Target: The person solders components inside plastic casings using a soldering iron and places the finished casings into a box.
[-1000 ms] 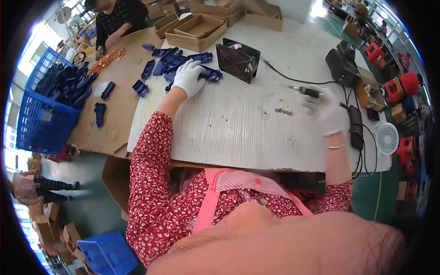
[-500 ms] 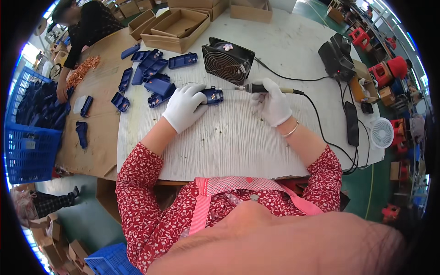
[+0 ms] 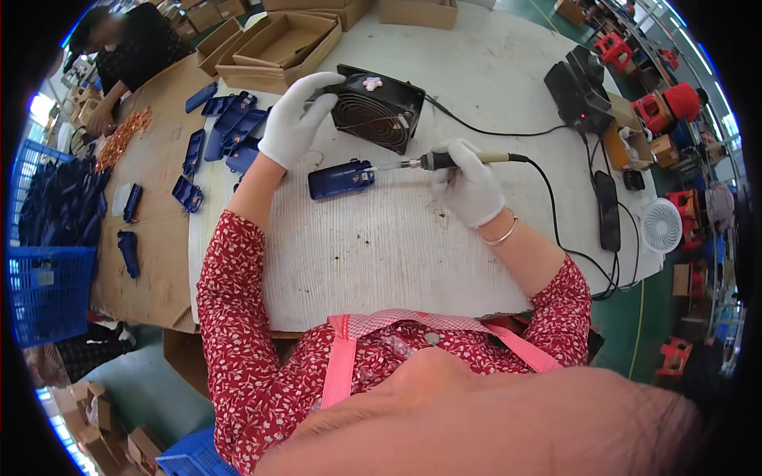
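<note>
My white-gloved right hand [image 3: 470,184] is closed round the handle of a soldering iron [image 3: 435,161], which points left. The iron's tip is at the right end of a blue plastic case [image 3: 340,181] lying on the white table surface; whether it touches I cannot tell. My left hand [image 3: 298,119], also gloved, is raised to the left edge of a black square fan [image 3: 375,119]. Its thumb and forefinger are apart at the fan's upper left corner, and contact with it is unclear. Below that hand, a thin curved wire [image 3: 317,154] lies near the blue case.
More blue cases [image 3: 235,127] lie piled to the left. Beyond are copper-coloured parts [image 3: 127,136], a full blue basket [image 3: 49,305] and another person. Cardboard trays [image 3: 274,59] stand at the back. A black soldering station [image 3: 579,99], cables and a white fan [image 3: 660,225] are on the right.
My left hand has let go of the blue case and risen to the fan's edge. The case now lies alone, more of it visible. The view has shifted slightly.
</note>
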Tool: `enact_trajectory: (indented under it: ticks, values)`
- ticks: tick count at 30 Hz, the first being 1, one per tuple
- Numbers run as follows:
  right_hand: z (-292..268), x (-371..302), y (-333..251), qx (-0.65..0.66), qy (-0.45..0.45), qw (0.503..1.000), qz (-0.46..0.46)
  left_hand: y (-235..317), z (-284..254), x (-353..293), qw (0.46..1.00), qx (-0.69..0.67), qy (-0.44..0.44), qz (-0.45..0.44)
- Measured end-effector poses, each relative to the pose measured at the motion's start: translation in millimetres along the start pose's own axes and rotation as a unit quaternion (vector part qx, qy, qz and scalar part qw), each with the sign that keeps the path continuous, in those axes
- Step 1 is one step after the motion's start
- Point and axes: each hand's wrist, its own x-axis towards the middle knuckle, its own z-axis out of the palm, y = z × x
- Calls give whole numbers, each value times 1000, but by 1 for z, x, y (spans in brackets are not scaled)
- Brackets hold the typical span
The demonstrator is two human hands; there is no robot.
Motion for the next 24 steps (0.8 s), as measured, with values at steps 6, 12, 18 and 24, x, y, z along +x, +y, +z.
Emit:
enact_trajectory:
  ticks: [6,12,18,24]
  values:
    - [-7,1,-2,363,0,895,261,0,8,-1,998,11,49,33]
    - [-7,2,1,397,24,851,343,16,18,-10,998,34,56,22]
    - [-7,1,-5,318,5,902,292,36,22,-26,998,20,55,10]
    - [-5,0,-13,283,4,899,335,29,7,-67,974,205,84,41]
